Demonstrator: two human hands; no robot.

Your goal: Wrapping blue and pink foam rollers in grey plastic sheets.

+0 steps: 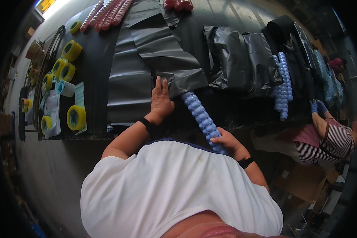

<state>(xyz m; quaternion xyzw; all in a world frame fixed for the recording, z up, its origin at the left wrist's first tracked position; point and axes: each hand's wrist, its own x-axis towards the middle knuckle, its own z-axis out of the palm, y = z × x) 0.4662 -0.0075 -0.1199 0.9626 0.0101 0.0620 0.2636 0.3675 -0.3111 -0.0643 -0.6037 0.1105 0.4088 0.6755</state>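
A long blue bumpy roll (200, 115) lies slanted on the black worktable (95, 71), its far end tucked inside a dark grey plastic bag (166, 59). My right hand (225, 142) grips the roll's near end. My left hand (161, 100) rests flat, fingers spread, on the bag's open edge beside the roll. Both wrists wear black bands.
Several yellow tape rolls (76, 118) and a white-and-blue roll (65, 88) lie at the table's left. Pink bumpy rolls (107, 14) sit at the far end. More bagged bundles (242, 59) and blue rolls (283, 85) lie right, where another person (329, 139) in blue gloves works.
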